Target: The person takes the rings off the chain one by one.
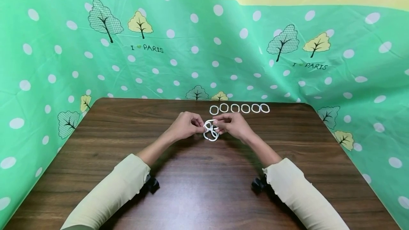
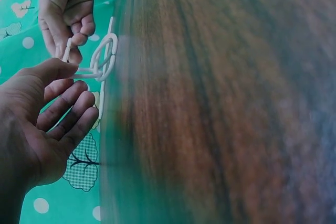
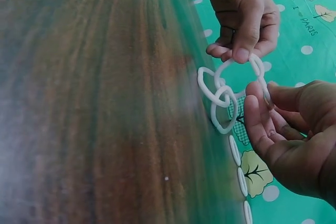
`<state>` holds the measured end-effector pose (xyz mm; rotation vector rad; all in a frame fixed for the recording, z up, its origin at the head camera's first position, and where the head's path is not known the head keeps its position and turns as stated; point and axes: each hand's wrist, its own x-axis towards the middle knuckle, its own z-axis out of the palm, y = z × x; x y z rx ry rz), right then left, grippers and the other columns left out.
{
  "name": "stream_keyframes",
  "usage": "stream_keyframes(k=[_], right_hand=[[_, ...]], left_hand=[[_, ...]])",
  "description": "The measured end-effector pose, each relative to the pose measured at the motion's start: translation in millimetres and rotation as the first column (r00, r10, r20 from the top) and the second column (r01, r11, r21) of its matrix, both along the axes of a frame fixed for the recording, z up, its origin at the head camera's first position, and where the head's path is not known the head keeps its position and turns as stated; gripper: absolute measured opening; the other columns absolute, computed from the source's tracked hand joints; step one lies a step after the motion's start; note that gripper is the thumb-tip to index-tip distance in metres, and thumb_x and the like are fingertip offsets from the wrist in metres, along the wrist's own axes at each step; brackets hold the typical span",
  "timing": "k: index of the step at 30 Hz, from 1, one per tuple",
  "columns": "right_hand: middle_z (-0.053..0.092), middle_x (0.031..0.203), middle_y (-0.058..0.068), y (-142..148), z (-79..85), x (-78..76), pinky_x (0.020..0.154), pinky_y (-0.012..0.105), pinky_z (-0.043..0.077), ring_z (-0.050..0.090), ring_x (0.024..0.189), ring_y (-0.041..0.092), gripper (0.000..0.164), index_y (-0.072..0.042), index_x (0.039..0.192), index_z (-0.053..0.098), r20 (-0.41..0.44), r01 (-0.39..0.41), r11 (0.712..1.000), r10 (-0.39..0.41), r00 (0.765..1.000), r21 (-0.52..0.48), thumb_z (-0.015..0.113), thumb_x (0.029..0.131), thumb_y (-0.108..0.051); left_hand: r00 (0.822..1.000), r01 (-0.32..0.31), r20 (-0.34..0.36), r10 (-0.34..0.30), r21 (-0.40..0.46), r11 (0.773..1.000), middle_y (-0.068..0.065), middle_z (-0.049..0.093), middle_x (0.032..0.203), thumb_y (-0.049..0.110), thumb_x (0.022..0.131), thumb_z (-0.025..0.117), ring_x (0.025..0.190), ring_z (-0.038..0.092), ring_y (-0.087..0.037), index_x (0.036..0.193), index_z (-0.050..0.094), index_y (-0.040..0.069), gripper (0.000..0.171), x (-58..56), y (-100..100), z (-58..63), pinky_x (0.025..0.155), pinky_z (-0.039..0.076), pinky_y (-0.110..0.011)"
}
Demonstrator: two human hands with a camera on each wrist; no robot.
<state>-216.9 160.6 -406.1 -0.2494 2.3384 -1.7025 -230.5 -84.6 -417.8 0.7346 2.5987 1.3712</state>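
Between the hands, above the table, hangs a small cluster of interlinked white plastic rings (image 1: 211, 140). The left hand (image 1: 184, 127) pinches one ring of this chain between thumb and fingers. In the right wrist view, the right hand (image 3: 302, 140) pinches another white ring (image 3: 264, 90) at its end; that ring meets the one in the left hand. Whether it is fully hooked through cannot be told. Two further rings (image 3: 202, 83) dangle from the left hand's ring. In the left wrist view the right hand's fingertips partly hide its ring.
Several loose white rings (image 1: 235, 104) lie in a row along the far edge of the brown wooden table (image 1: 191, 187), behind the right hand. A green dotted cloth (image 1: 198, 63) printed with trees hangs behind and beside the table. Black wrist devices (image 1: 153, 185) sit below both sleeves.
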Motion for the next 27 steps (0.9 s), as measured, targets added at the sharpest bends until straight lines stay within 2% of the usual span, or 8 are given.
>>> stream_keyframes(k=[12,20,23,27], right_hand=[[0.085,0.096,0.018,2,-5.7,5.6,0.066,0.026,0.064,0.074,0.069,0.012,0.024,0.011,0.123,0.077,0.033,0.024,0.998,-0.025,0.999,0.050,0.075,0.109,-0.008],[0.079,0.089,0.008,2,-4.9,11.1,0.064,0.026,0.057,0.064,0.075,0.015,0.020,-0.001,0.110,0.085,-0.049,0.077,0.976,-0.069,0.996,0.203,0.083,0.104,-0.020],[0.078,0.086,0.006,2,-5.8,12.0,0.062,0.026,0.057,0.064,0.072,0.014,0.020,-0.002,0.109,0.086,-0.031,0.075,0.976,-0.070,0.997,0.202,0.083,0.103,-0.021],[0.079,0.085,0.009,1,-7.7,11.7,0.061,0.026,0.058,0.066,0.068,0.014,0.020,0.000,0.109,0.084,0.002,0.078,0.985,-0.079,0.997,0.154,0.083,0.103,-0.019]], left_hand=[[1.000,-0.011,-0.003,0.011,0.022,1.000,-0.002,0.081,0.084,0.012,0.093,0.087,0.075,0.069,-0.008,0.091,0.082,0.011,0.006,0.2,2,-0.7,0.069,0.053,-0.025],[1.000,-0.015,0.002,0.015,0.034,0.999,-0.001,0.081,0.084,0.011,0.093,0.087,0.076,0.070,-0.008,0.091,0.082,0.011,0.006,-1.3,4,-2.5,0.070,0.053,-0.023],[1.000,-0.016,0.000,0.016,0.042,0.999,-0.001,0.081,0.084,0.010,0.092,0.087,0.076,0.070,-0.008,0.091,0.081,0.011,0.006,-1.9,3,-2.8,0.071,0.053,-0.023],[1.000,-0.020,-0.010,0.020,0.045,0.999,-0.002,0.081,0.084,0.010,0.092,0.087,0.077,0.071,-0.008,0.090,0.081,0.011,0.006,-2.2,3,-2.7,0.072,0.054,-0.024]])
